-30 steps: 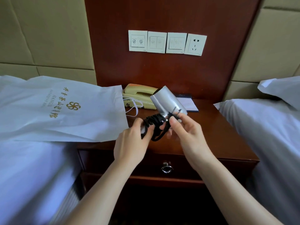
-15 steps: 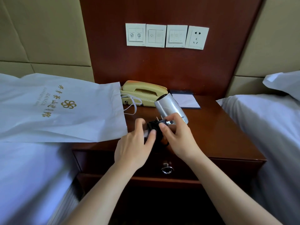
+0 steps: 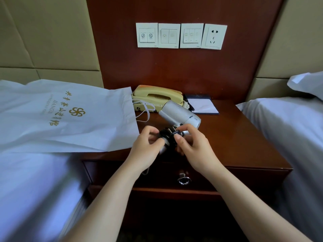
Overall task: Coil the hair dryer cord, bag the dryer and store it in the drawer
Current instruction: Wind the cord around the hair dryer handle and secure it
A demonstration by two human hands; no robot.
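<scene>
Head view: to the left of the left hand (image 3: 145,151) lies a white-sheeted bed (image 3: 35,189), and a second bed (image 3: 288,137) lies to the right of the right hand (image 3: 197,149). A white paper bag (image 3: 61,128) with gold lettering lies flat on the first bed just left of the left hand, its mouth and string handles reaching onto the wooden nightstand (image 3: 244,145). Both hands hover over the front part of the nightstand top. The drawer (image 3: 227,179) sits directly beneath the hands and is closed. A yellow telephone (image 3: 157,96) rests beyond the hands, against the back panel, with a notepad (image 3: 202,106) beyond and right of the right hand.

The silver hair dryer (image 3: 180,114) is held between the hands, its barrel pointing away and to the left. The left hand's fingers curl round its handle. The black cord (image 3: 168,137) is wound in a bundle around that handle, between the two hands. The right hand pinches the cord with thumb and forefinger close to the plug (image 3: 172,130), whose prongs stick up just above the fingers. A metal ring pull (image 3: 183,179) hangs on the drawer front below the right wrist.
</scene>
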